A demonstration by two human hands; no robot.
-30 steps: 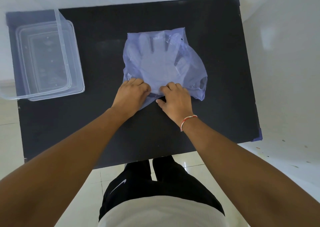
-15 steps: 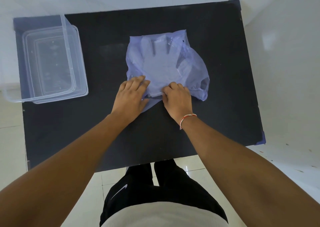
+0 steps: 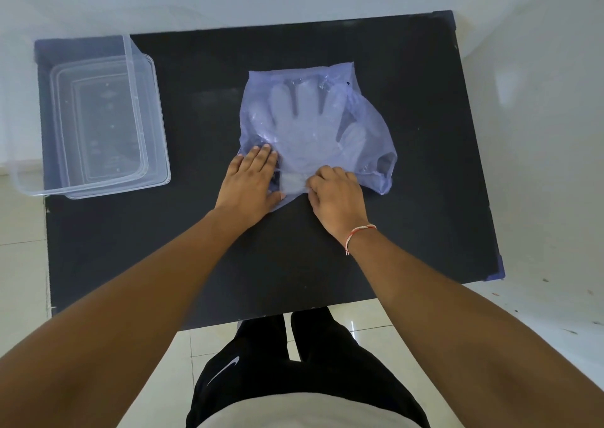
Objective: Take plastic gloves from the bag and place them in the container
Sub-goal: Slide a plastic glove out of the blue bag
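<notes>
A thin bluish plastic bag (image 3: 369,123) lies flat in the middle of the black table (image 3: 327,264). Clear plastic gloves (image 3: 307,123) show through it, fingers pointing away from me. My left hand (image 3: 251,182) rests flat on the bag's near left corner, fingers spread and pressing it down. My right hand (image 3: 336,195) is curled at the bag's near edge, its fingertips pinching the pale cuff of the gloves at the opening. The clear rectangular container (image 3: 98,127) stands at the table's far left, apart from both hands.
The container's clear lid (image 3: 157,153) lies under or beside it at the left. The table's near edge is just ahead of my legs. White walls stand behind and to the right, with tiled floor around.
My left hand has flattened from curled to spread on the bag's left corner. My right hand stays pinched at the opening. The view has shifted slightly.
</notes>
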